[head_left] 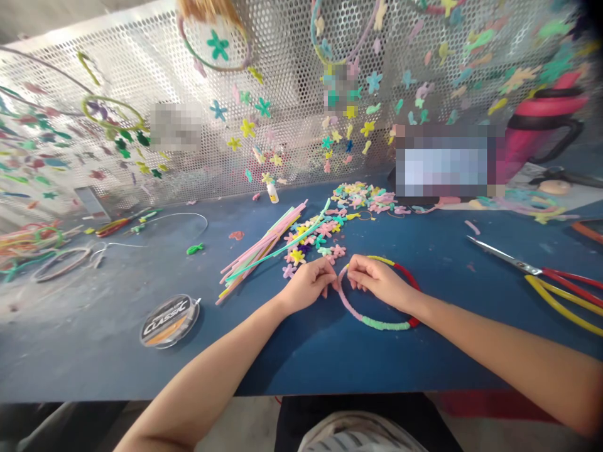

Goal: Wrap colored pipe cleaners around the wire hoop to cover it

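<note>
On the blue table lies a ring (385, 326) wrapped in pink, green, red and yellow fuzzy stem. My right hand (377, 279) reaches over the ring, its fingers curled together at the upper left part of it. Just left of the ring is my left hand (313, 282), fingertips pinched close to the pink stretch. Anything between the fingertips of either hand is too small to make out. Small fuzzy flowers (298, 256) in several colours lie beyond my left hand, beside a bundle of pastel stems (264, 242).
Scissors (532, 269) with red and yellow handles lie at the right. A clear spool (169, 321) sits at the left. Behind stand a small white bottle (272, 192), a pink tumbler (532, 129) and a perforated metal panel (282, 37) with hanging decorations.
</note>
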Tool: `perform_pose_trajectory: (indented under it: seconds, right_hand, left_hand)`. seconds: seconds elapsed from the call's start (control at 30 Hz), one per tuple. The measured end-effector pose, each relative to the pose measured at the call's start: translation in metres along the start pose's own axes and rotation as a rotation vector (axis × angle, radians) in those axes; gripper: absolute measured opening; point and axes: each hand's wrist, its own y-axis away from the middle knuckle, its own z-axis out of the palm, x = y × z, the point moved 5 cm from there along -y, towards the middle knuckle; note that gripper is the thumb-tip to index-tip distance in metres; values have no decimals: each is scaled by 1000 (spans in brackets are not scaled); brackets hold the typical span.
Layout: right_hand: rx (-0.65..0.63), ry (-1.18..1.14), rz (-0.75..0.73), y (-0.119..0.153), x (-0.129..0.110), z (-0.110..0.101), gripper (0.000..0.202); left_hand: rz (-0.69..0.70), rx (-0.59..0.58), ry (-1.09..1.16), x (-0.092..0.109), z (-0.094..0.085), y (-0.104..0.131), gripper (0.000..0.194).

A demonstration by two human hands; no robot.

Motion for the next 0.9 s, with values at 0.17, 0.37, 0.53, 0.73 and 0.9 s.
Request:
perform_pose_trajectory:
  seconds: [0.17, 0.37, 0.53, 0.73, 0.9]
  right_hand:
    - [13, 72, -11, 1, -1, 0, 19]
    - [24, 91, -18, 2, -2, 0, 19]
    - [0, 138, -25, 2, -3, 0, 18]
    - [9, 125, -20, 3, -2, -1, 17]
    - [11, 112, -24, 3, -3, -2, 18]
  left_hand:
    - [-48, 34, -101, -5, 0, 2, 9]
    - [-85, 44, -79, -9, 0, 2, 8]
    - [-101, 44, -86, -9, -1, 2, 9]
    - [-118, 53, -78, -9, -2, 2, 10]
    - [-126, 65, -55, -10, -2, 3, 10]
